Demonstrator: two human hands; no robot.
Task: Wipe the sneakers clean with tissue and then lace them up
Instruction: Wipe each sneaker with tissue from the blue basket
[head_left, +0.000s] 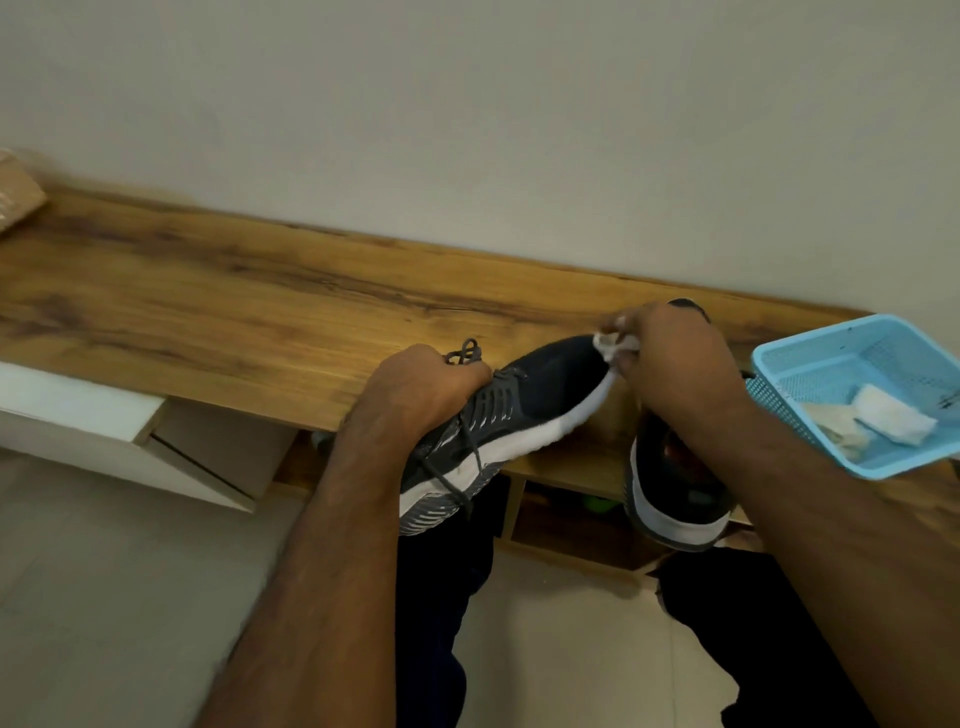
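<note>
A dark grey sneaker (524, 405) with a white sole lies tilted over the front edge of the wooden bench (208, 301), toe pointing up and right. My left hand (421, 395) grips it around the laced middle, and its grey lace loops out above my knuckles. My right hand (675, 358) pinches a small white tissue (615, 345) against the sneaker's toe. The second sneaker (675, 493) stands heel toward me under my right forearm, partly hidden by it.
A light blue plastic basket (810, 364) sits on the bench at the right, holding a folded white tissue (893, 421) and a crumpled used one (836, 431). A cardboard box (18, 192) sits at the far left. Below the bench are open shelves and a white drawer unit (78, 415).
</note>
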